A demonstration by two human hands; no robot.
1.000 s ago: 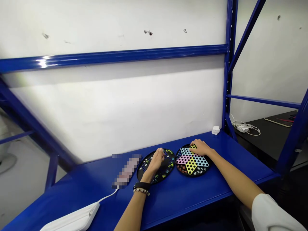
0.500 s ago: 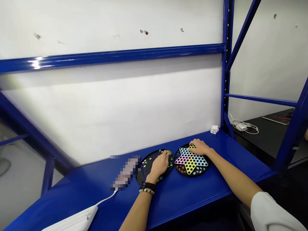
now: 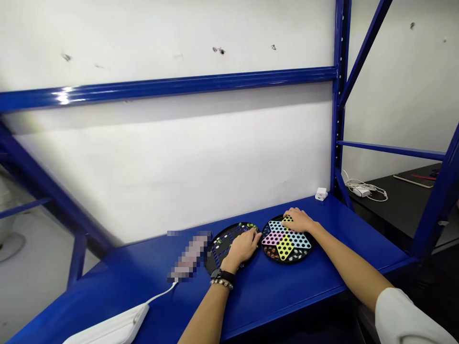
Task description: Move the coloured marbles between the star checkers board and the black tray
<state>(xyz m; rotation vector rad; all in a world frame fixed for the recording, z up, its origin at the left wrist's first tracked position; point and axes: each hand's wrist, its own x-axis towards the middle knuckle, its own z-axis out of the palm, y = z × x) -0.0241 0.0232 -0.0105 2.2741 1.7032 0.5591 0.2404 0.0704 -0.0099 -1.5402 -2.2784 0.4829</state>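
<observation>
Two round black boards lie side by side on the blue shelf (image 3: 287,286). The left tray (image 3: 224,242) holds scattered coloured marbles. The right one is a Chinese checkers board (image 3: 287,241) with pink, yellow and light-blue star points. My left hand (image 3: 244,247) rests on the right part of the marble tray, fingers curled over the marbles near the checkers board's edge; I cannot see what is under them. My right hand (image 3: 298,220) lies on the far rim of the checkers board, fingers bent down onto its yellow point.
A blurred-out object (image 3: 189,256) lies left of the trays. A white device (image 3: 107,327) with a cable sits at the near left. A small white plug (image 3: 321,193) stands by the wall. Blue rack posts (image 3: 339,119) rise at the right; a black table (image 3: 405,200) with cables lies beyond.
My left hand has slid to the right across the marble tray, toward the checkers board. My right hand has stayed on the board's far rim.
</observation>
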